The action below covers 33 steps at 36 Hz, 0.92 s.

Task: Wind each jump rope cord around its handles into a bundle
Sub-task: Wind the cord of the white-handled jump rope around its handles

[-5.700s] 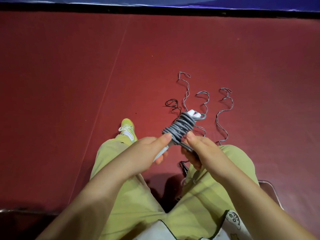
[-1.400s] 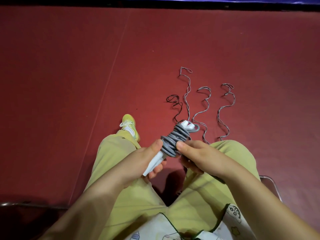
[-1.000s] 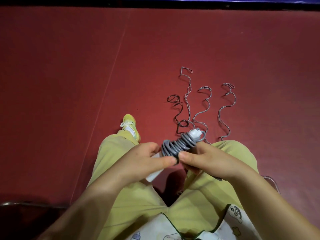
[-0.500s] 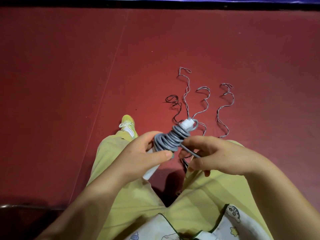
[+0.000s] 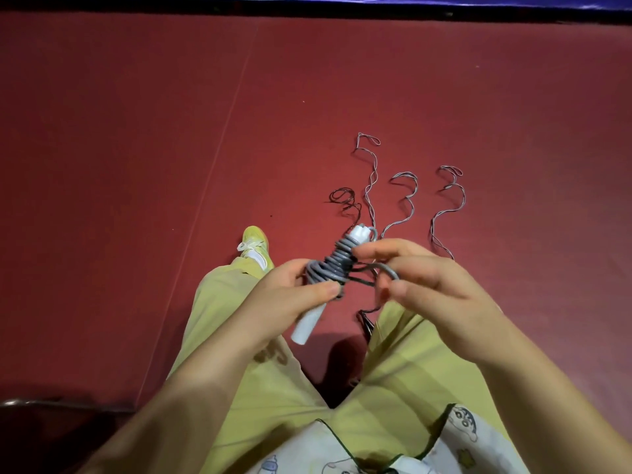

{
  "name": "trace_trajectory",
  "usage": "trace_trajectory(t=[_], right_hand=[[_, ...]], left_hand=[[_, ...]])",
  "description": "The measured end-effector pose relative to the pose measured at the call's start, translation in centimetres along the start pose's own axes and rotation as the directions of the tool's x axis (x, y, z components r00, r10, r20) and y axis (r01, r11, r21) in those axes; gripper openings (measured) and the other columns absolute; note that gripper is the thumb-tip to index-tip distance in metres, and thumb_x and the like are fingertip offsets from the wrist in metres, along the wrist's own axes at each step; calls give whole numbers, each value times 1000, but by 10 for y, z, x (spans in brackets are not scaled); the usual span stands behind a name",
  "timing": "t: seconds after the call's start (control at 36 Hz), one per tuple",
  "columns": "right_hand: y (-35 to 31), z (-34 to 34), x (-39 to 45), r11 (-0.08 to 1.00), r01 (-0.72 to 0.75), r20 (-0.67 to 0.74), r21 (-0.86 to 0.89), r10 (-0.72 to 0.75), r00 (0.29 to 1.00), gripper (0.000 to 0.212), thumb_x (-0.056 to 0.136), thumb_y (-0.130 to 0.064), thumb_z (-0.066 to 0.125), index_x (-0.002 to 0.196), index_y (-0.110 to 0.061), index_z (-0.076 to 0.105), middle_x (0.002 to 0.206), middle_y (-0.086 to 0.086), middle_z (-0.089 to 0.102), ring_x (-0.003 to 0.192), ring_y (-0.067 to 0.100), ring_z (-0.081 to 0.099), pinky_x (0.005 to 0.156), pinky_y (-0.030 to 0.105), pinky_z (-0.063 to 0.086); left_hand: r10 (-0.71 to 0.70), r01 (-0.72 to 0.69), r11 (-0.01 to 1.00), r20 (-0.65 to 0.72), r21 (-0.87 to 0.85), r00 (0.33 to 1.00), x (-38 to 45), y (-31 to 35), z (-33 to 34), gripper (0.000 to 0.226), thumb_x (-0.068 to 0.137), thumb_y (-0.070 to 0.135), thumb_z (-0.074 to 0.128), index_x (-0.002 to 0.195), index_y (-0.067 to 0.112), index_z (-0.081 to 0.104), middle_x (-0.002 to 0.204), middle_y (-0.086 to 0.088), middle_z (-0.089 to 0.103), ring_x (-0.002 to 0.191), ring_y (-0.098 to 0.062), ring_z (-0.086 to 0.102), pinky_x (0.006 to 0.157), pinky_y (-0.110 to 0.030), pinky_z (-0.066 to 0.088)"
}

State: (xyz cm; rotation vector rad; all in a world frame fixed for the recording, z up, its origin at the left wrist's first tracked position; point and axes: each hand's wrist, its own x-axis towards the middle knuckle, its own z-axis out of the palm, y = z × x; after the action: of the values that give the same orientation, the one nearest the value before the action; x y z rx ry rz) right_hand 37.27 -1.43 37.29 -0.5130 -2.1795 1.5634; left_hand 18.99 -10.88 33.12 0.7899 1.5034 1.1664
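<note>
A jump rope bundle (image 5: 333,266) hangs in front of my knees: two pale handles held side by side with grey cord coiled around their upper half. My left hand (image 5: 290,299) grips the handles, thumb pressed on the lowest coils, and the bare handle end (image 5: 306,326) sticks out below it. My right hand (image 5: 427,285) pinches a free loop of the grey cord (image 5: 388,270) just to the right of the coils. Loose cord trails down between my knees (image 5: 366,323).
Several other rope cords lie in wavy lines on the red floor (image 5: 342,97) beyond my hands: a dark one (image 5: 345,200) and three grey ones (image 5: 371,179) (image 5: 408,196) (image 5: 451,206). My yellow-green shoe (image 5: 254,246) rests on the floor to the left. A blue mat edge (image 5: 478,1) borders the far side.
The bundle has tilted more upright and the coils have loosened toward the lower end. My right hand has drawn a loop of cord out to the right of the handles.
</note>
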Motion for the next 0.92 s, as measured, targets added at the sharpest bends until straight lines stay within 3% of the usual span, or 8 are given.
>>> trace_trajectory(t=[0.11,0.25,0.39,0.47,0.56,0.64,0.78,0.92], right_hand=[[10,8,5,947,67,-52,315,-53,997,25,83,-26,51,92,-18,73,132,3,59,130,27,48,109,46,35],[15,14,9,776,64,-75,627,-21,997,32,86,-32,65,107,-9,72,128,9,63,123,27,55,100,34,44],[14,24,11,734,65,-169,676,69,983,35,81,-34,69,106,-10,73,115,9,70,110,24,65,90,29,51],[12,28,11,707,64,-232,704,143,962,33,74,-37,73,96,-13,76,107,9,72,97,21,69,81,28,54],[9,28,10,691,71,-276,719,190,942,23,71,-36,70,83,-16,77,95,9,74,84,18,71,72,26,56],[6,26,9,696,77,-290,714,194,937,24,68,-41,73,79,-20,73,88,8,74,75,16,71,67,24,56],[1,22,11,713,85,-284,696,164,945,44,69,-38,74,92,-14,45,81,10,73,69,19,71,65,26,55],[-5,26,13,727,65,-297,684,196,934,38,70,-29,64,98,-10,46,76,9,73,65,18,69,62,23,54]], left_hand=[[-22,23,997,-14,73,1000,6,3,5,72,43,48,73,108,31,49,85,4,64,60,-9,56,58,-27,43],[13,-22,975,42,223,999,6,12,-1,92,45,50,71,130,41,38,84,9,61,56,-9,56,53,-29,43],[120,-119,979,10,164,993,1,8,3,79,58,31,77,131,28,47,103,7,65,90,-10,65,76,-30,51],[127,-128,992,41,19,991,-3,6,7,70,61,30,75,126,22,51,108,3,66,95,-4,63,80,-18,48],[80,-62,975,78,-213,994,-10,6,13,44,79,35,59,120,19,57,106,5,68,101,-11,62,83,-26,50],[41,-25,978,76,-205,996,-13,7,15,34,87,41,59,113,21,61,98,4,69,92,-18,63,78,-35,54],[129,-100,968,114,-231,985,-11,7,14,38,81,17,57,118,12,54,93,7,68,89,-11,63,75,-29,53],[175,-153,966,92,-206,980,-10,5,9,61,69,18,71,125,23,48,98,2,66,87,-9,63,76,-29,51]])
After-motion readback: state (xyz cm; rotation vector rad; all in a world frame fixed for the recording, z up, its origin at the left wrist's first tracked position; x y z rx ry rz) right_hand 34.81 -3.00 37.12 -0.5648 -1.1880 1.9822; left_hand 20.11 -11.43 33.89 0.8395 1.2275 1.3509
